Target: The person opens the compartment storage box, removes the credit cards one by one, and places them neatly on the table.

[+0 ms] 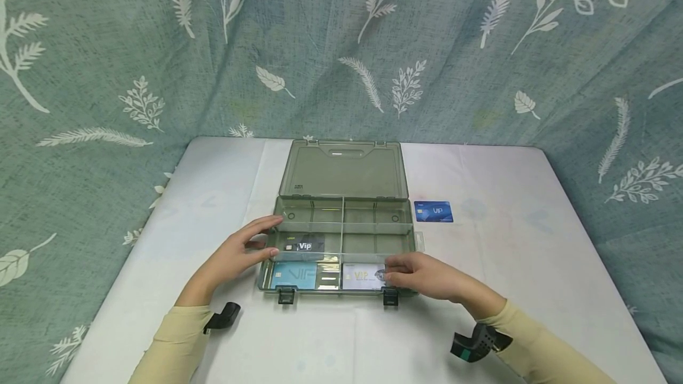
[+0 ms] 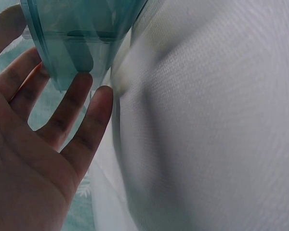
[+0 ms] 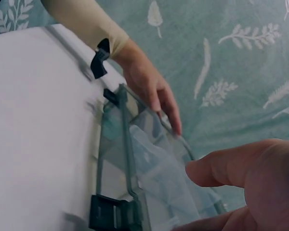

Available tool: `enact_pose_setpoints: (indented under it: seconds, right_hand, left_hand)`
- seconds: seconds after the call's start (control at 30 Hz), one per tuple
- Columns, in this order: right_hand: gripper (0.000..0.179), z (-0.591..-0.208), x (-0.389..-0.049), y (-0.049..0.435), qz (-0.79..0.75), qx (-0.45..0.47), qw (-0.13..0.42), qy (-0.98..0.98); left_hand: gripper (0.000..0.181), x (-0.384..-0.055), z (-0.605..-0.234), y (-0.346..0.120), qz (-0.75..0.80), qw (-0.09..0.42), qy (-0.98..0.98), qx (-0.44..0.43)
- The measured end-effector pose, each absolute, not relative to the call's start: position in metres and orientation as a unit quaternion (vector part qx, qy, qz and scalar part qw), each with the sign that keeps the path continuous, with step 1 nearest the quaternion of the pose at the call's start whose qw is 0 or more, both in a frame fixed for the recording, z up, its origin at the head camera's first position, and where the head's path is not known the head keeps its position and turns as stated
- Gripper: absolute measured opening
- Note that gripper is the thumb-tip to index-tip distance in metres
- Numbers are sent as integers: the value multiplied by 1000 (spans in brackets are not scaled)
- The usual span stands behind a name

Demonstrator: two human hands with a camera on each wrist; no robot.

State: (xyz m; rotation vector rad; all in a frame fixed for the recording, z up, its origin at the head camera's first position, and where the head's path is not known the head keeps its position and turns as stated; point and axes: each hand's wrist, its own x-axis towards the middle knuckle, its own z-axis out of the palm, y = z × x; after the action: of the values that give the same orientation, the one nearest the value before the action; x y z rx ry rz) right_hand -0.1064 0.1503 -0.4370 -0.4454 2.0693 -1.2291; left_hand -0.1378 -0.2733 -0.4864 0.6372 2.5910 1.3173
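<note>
A smoky-green, see-through plastic compartment box [image 1: 376, 242] is sitting mid-worktop [image 1: 507, 224], its hinged lid [image 1: 344, 170] lying back toward the worktop's far edge. A thin white rectangular card [image 1: 364, 277] marked VIP is lying in the box's near right corner. The right hand [image 1: 427, 276] is reaching over its right end, thumb and fingers slightly bent; whether they are pinching it I cannot tell (the wrist view is not showing the card). The left hand [image 1: 237, 252] is resting spread fingers against the box's left edge, gripping nothing. A turquoise rectangular card [image 1: 294, 275] is lying in the near left corner, a black rectangular card [image 1: 304, 246] in the compartment behind it, and a blue rectangular card [image 1: 433, 211] on the worktop just beside the box's right edge. The cards are looking light, stiff and slippery, so a short edge is probably offering the best pinch.
</note>
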Motion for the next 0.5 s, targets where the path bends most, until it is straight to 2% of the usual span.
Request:
enact_pose_setpoints:
  seconds: [0.5]
  right_hand:
    - [60,-438,-105,143,-459,-169,338,804]
  left_hand:
    - [67,-138,-486,-272,448,86,866,205]
